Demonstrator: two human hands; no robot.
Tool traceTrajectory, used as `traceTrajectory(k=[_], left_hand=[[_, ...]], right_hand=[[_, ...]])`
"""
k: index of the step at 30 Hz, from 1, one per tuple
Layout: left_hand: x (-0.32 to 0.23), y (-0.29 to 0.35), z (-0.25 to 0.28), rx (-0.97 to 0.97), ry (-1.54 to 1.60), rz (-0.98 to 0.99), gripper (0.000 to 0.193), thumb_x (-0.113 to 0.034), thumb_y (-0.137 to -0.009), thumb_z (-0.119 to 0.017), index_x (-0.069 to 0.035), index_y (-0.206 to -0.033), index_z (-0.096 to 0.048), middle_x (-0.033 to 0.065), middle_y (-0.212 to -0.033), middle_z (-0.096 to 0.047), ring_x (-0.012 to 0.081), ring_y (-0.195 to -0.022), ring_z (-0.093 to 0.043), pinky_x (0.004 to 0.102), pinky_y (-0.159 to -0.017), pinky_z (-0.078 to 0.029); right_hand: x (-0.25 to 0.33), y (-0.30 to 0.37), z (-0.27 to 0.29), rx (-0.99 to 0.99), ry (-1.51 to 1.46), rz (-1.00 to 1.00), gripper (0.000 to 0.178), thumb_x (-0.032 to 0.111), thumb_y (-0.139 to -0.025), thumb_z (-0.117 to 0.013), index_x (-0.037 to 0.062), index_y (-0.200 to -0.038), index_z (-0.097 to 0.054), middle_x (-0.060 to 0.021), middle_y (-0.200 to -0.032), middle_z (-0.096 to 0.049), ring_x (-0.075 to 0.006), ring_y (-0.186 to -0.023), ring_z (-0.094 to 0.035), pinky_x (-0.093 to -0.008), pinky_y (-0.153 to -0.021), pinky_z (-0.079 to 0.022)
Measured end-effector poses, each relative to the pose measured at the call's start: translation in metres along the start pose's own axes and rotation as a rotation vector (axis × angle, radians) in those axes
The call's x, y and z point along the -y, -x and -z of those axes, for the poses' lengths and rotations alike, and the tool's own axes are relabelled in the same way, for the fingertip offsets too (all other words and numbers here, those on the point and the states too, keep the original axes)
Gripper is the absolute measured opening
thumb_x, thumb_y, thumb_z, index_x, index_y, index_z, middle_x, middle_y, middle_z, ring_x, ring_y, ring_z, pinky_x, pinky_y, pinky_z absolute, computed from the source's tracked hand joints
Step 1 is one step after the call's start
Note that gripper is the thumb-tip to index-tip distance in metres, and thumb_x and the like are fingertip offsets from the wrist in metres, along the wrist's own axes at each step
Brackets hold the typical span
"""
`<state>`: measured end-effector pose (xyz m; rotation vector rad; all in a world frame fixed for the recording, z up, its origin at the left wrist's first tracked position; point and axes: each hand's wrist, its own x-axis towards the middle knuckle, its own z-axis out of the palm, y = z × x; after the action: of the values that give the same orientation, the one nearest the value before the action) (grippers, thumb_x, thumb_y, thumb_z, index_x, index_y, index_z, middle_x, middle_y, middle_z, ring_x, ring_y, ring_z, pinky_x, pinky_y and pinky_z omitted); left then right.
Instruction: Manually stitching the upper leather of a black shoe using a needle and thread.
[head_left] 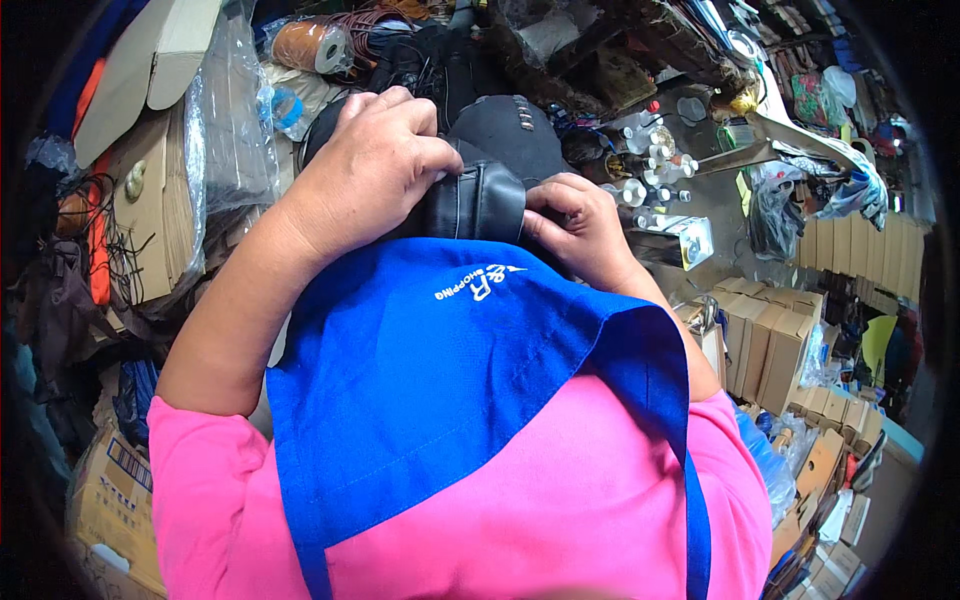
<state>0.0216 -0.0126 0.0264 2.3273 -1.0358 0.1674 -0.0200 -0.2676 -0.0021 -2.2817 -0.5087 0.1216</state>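
A black leather piece (480, 200) with a smooth sheen and a stitched seam is held up in front of my blue apron (420, 350). My left hand (385, 150) is closed, its thumb and fingers pinching the piece's upper left side. On the opposite side, my right hand (572, 215) grips the edge between thumb and bent fingers. The lower part of the leather is hidden behind the apron, so I cannot make out its full shape. Just beyond it lies dark cloth (510, 130) with a small row of pale threads, apparently over my knee.
To the right stand several small bottles (650, 160) with white caps, close to my right hand. Cardboard boxes (765, 335) are stacked farther right. Left of me are flat cardboard (155, 200) and clear plastic. An orange thread spool (305, 47) lies at the far left.
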Motion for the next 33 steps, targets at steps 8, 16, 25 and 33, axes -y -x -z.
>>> traceTrajectory(k=[8,16,25,33], left_hand=[[-0.008,-0.006,0.003,-0.003,-0.170,-0.079,0.009,-0.006,-0.070,-0.062,-0.007,-0.079,-0.066,0.0066,-0.077,-0.050,0.0248,-0.083,-0.052,0.0367,-0.078,-0.039],[0.005,-0.024,0.003,0.135,-0.139,-0.234,0.010,-0.006,-0.070,-0.059,-0.009,-0.076,-0.067,0.0061,-0.079,-0.050,0.0242,-0.086,-0.052,0.0356,-0.079,-0.039],[0.024,-0.017,0.014,0.180,-0.012,-0.110,0.012,-0.005,-0.073,-0.062,-0.012,-0.080,-0.068,0.0044,-0.079,-0.053,0.0239,-0.086,-0.053,0.0367,-0.078,-0.040],[0.020,-0.026,-0.007,0.216,0.307,0.047,0.021,-0.002,-0.070,-0.067,-0.004,-0.088,-0.056,0.0084,-0.077,-0.057,0.0275,-0.078,-0.057,0.0377,-0.073,-0.045]], right_hand=[[0.001,-0.006,-0.003,-0.102,-0.005,0.084,0.019,0.013,-0.067,-0.073,0.0049,-0.082,-0.066,-0.0100,-0.082,-0.064,-0.0273,-0.076,-0.061,-0.0354,-0.070,-0.049],[0.006,-0.009,-0.005,-0.063,0.101,0.167,0.030,0.016,-0.066,-0.074,0.0054,-0.092,-0.066,-0.0100,-0.092,-0.065,-0.0280,-0.085,-0.059,-0.0369,-0.076,-0.047],[0.008,-0.015,-0.006,-0.075,0.189,0.280,0.036,0.019,-0.066,-0.075,0.0061,-0.098,-0.065,-0.0085,-0.098,-0.064,-0.0262,-0.091,-0.057,-0.0379,-0.083,-0.044],[0.005,-0.018,-0.019,-0.092,0.181,0.220,0.027,0.016,-0.067,-0.073,0.0076,-0.091,-0.066,-0.0067,-0.092,-0.065,-0.0253,-0.090,-0.058,-0.0360,-0.079,-0.044]])
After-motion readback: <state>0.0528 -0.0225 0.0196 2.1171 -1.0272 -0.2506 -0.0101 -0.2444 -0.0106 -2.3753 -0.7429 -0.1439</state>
